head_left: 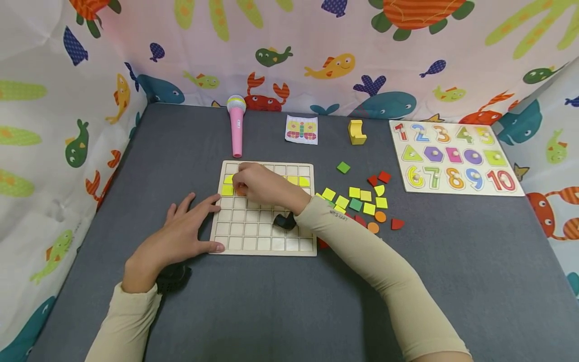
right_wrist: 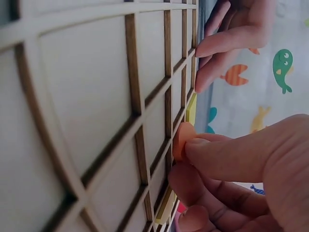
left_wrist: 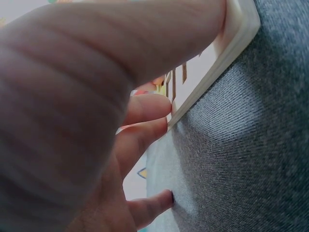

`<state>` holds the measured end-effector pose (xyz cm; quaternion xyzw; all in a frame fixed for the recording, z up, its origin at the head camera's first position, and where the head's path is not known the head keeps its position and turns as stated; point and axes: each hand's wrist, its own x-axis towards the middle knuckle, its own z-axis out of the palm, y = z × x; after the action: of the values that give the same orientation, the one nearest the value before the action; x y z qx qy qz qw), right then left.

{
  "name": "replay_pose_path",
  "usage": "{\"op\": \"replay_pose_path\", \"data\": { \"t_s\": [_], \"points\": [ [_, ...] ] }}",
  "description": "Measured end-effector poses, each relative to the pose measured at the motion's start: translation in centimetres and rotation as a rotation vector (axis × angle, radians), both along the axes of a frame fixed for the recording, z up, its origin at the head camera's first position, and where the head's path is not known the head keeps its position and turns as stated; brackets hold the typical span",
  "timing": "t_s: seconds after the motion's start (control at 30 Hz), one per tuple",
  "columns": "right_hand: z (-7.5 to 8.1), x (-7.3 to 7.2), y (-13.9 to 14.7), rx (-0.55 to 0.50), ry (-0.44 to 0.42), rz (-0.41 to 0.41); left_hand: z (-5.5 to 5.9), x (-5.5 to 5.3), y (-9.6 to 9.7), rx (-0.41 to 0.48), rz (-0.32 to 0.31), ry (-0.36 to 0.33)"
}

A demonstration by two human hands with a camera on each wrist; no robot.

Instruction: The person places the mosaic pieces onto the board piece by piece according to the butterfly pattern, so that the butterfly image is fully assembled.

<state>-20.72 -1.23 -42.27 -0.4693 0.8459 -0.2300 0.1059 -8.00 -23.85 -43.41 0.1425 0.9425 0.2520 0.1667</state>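
Note:
A wooden grid board [head_left: 232,244] lies flat, yellow square tiles [head_left: 304,181] in some upper cells. Over its upper left part, my right hand [head_left: 267,186] pinches an orange round tile [right_wrist: 182,140] between thumb and finger, close against the grid. The head view mostly hides that tile behind the fingers. With spread fingers, my left hand [head_left: 178,234] touches the board's left edge, the thumb resting at the near left corner. To the right of the board lie loose yellow squares [head_left: 368,208], green squares [head_left: 356,204], orange rounds [head_left: 373,228] and red pieces [head_left: 397,223].
Behind the board are a pink toy microphone [head_left: 236,125], a pattern card [head_left: 301,141] and a yellow curved block [head_left: 357,132]. A number-and-shape puzzle board [head_left: 457,173] lies at the right. Printed curtains [head_left: 294,50] border the grey table [head_left: 271,301].

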Motion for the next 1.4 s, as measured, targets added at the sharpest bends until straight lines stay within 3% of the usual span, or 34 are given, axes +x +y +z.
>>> {"op": "replay_pose_path", "data": {
  "t_s": [0.57,0.77,1.07,1.4],
  "points": [
    [-0.3,0.4,1.7,-0.023,-0.032,-0.024,0.0,0.1,0.1,-0.005,0.009,-0.014],
    [-0.3,0.8,4.9,-0.045,-0.073,-0.088,-0.2,0.0,0.1,-0.011,0.002,-0.010],
    [0.0,1.1,10.9,-0.120,-0.059,-0.168,-0.2,0.1,-0.1,-0.003,0.005,-0.006],
    [0.4,1.5,16.2,-0.095,-0.101,-0.293,-0.1,-0.1,0.0,-0.005,0.008,-0.022]
  ]
}}
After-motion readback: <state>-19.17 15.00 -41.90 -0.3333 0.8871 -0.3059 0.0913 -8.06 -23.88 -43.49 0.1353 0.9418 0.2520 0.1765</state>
